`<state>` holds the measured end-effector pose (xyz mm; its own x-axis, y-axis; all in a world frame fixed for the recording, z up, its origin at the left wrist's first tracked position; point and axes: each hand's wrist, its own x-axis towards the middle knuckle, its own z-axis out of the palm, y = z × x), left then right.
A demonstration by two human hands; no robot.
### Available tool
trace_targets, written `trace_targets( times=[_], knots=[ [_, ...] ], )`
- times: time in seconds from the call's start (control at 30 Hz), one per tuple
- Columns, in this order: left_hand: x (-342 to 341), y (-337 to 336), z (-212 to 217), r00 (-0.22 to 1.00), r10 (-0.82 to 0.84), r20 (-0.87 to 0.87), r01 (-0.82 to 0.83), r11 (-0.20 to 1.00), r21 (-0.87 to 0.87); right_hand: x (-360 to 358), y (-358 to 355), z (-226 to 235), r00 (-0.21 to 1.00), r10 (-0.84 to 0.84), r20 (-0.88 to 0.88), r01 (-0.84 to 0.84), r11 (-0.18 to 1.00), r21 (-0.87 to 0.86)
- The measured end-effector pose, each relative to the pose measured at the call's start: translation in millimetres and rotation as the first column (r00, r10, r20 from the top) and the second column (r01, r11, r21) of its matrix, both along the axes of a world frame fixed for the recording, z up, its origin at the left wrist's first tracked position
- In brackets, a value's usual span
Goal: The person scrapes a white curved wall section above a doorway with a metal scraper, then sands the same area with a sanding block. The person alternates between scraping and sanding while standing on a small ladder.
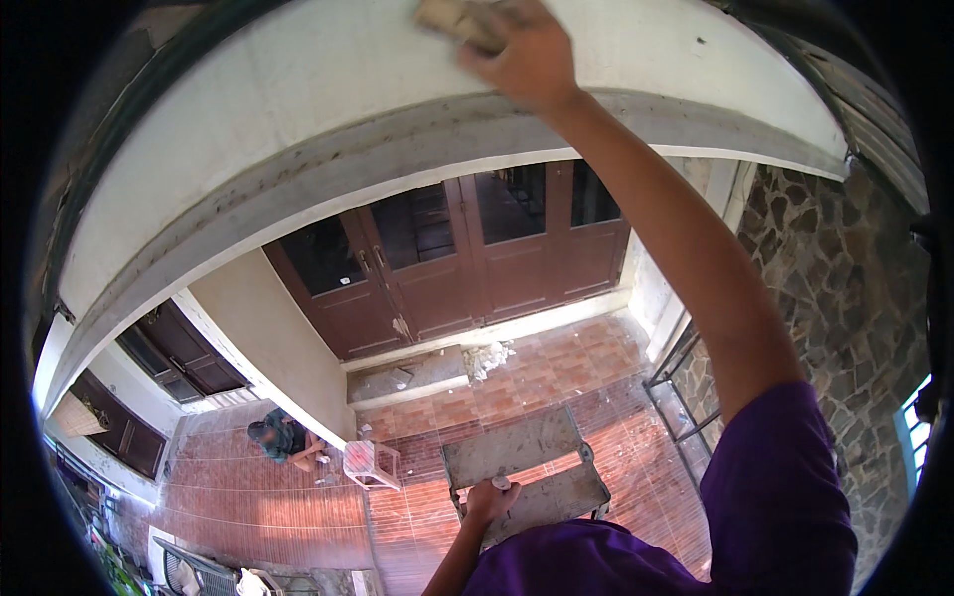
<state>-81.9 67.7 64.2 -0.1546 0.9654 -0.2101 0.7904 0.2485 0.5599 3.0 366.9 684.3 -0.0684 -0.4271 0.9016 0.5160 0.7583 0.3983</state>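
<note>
High up, my right hand (537, 60) is closed around a tan block (455, 20), blurred by motion. The block is at the pale wall band (368, 70) above a grey ledge; whether it touches the wall I cannot tell. Low in front of me, my left hand (485, 505) is closed beside the worn grey metal steps (517, 447) of a ladder-like stand. A small whitish round end (502, 484) shows at its fingers, too little of it to name.
Brown double doors (447, 258) stand below the ledge, with white rubble (487, 360) by the doorstep. A small pinkish stool (371, 464) and a seated person (286, 439) are at left on the red tiled floor. A dark metal frame (681, 397) leans by the stone wall (825, 268).
</note>
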Motion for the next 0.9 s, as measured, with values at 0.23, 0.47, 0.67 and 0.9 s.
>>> trace_targets(
  times=[0.23,0.47,0.67,0.9],
  knots=[
    [7,2,12,0.999,0.043,-0.027,-0.045,0.997,-0.064,4,1,-8,0.976,0.024,-0.219,-0.058,0.987,-0.15],
    [14,5,23,0.991,0.02,-0.135,-0.034,0.994,-0.101,12,8,-15,0.981,-0.036,-0.191,0.002,0.984,-0.177],
    [19,-4,22,0.984,0.0,-0.179,0.027,0.988,0.152,11,11,-19,0.936,-0.033,-0.351,-0.09,0.941,-0.327],
    [16,-6,20,0.985,0.025,-0.169,0.105,0.69,0.716,19,24,-8,0.952,-0.137,-0.274,0.052,0.954,-0.294]
  ],
)
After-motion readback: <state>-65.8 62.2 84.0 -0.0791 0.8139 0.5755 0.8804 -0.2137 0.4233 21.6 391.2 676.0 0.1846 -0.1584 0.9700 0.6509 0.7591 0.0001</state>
